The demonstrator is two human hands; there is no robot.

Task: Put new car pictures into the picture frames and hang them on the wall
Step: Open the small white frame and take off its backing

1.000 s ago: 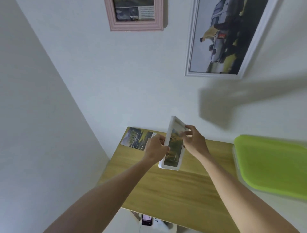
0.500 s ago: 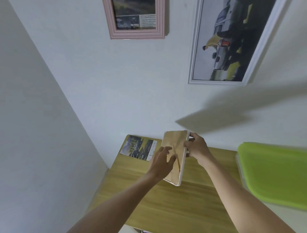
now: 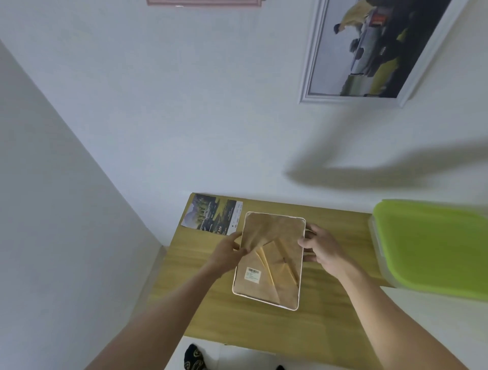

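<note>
A white picture frame point(image 3: 274, 266) lies face down on the wooden table point(image 3: 264, 330), its brown backing board and barcode sticker turned up. My left hand point(image 3: 228, 253) grips the frame's left edge, fingers curled onto the backing. At the right edge my right hand point(image 3: 320, 247) holds the frame with curled fingers. A loose car picture point(image 3: 211, 214) lies flat at the table's far left corner, just beyond the frame.
A large white-framed car picture point(image 3: 375, 50) hangs on the wall at upper right. The bottom of a pink frame point(image 3: 203, 2) shows at the top edge. A green-lidded plastic box point(image 3: 433, 248) stands right of the table. A foot in a dark sock point(image 3: 194, 359) is below.
The frame was upright with its picture side toward me; it has been turned over and laid down flat, backing up. Both hands stayed on its edges. The view tilted downward.
</note>
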